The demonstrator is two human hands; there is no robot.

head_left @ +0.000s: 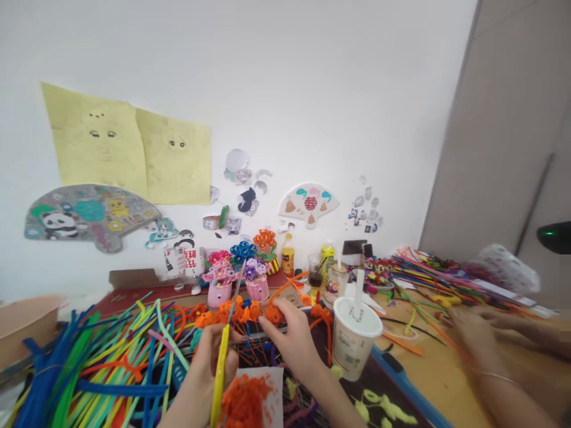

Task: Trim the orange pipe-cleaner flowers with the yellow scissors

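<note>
Yellow-handled scissors point(219, 374) are held in my left hand point(209, 362), with the fingers curled round the handle and the blades pointing up. My right hand point(292, 336) has its thumb and fingers closed on an orange fuzzy piece point(273, 314) among a row of orange fuzzy pieces point(241, 314). Below my hands lies a white sheet point(275, 380) with a pile of orange fluff point(247, 401) on it.
Bundles of coloured pipe cleaners point(120, 356) cover the left side. A lidded cup with a straw point(357, 336) stands right of my right hand. Pink flower pots point(219, 292) and bottles point(288, 255) stand behind. Another person's hands point(473, 327) are at the right.
</note>
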